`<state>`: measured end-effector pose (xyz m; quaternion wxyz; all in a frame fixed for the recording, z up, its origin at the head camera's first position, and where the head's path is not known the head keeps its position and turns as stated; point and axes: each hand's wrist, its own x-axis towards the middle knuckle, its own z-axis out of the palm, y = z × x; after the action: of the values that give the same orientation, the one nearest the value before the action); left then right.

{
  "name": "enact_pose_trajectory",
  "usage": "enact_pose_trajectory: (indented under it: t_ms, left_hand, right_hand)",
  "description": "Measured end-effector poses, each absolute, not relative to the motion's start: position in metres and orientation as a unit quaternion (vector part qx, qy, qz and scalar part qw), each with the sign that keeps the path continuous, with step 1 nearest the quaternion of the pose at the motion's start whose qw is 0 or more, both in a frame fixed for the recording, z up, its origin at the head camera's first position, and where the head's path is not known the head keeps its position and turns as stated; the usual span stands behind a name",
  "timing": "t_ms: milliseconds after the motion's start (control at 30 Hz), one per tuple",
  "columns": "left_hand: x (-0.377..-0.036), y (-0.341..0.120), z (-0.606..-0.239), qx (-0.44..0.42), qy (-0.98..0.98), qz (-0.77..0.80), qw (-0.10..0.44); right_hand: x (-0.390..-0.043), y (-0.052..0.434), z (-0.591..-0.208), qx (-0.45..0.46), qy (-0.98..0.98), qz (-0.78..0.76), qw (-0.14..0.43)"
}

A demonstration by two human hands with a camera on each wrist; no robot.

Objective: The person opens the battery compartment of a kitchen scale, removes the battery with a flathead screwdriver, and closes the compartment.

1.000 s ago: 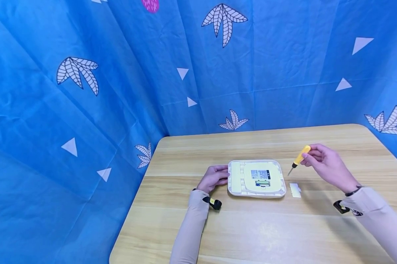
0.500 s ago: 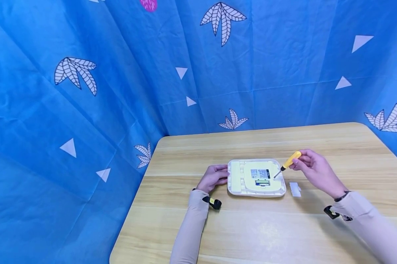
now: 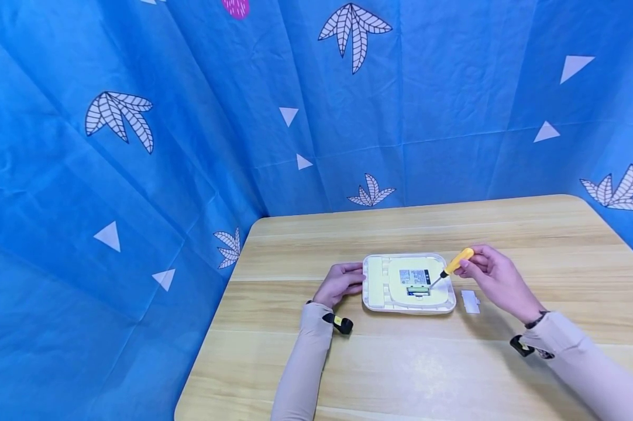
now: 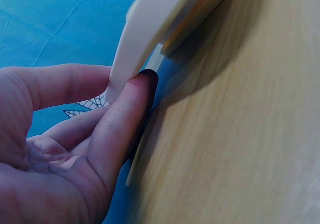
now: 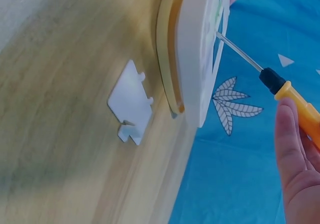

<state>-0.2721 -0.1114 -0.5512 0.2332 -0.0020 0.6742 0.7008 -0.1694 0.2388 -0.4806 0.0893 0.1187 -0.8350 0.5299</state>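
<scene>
With the cover [image 3: 470, 302] already laid just right of the scale [image 3: 408, 283], the scale's left edge is gripped by the left hand [image 3: 340, 284] while the screwdriver [image 3: 450, 269], pinched in the right hand [image 3: 498, 282], is tipped into the open battery bay, nothing yet removed.

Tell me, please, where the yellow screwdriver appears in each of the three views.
Head: yellow screwdriver right of centre, tip on the white device.
Left wrist: not in view.
Right wrist: right edge, shaft towards the device.
Shared landmark: the white device.
</scene>
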Motion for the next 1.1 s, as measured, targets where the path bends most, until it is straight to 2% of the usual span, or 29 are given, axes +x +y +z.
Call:
enact_pose_trajectory:
  t_ms: [700, 1100]
  left_hand:
    - [-0.275, -0.110, -0.553, -0.010, 0.673, 0.701, 0.235]
    - [-0.272, -0.110, -0.551, -0.013, 0.671, 0.704, 0.232]
  right_hand:
    - [-0.165, 0.232, -0.487, 0.109, -0.846, 0.511, 0.103]
    - [-0.167, 0.248, -0.505, 0.036, -0.773, 0.630, 0.060]
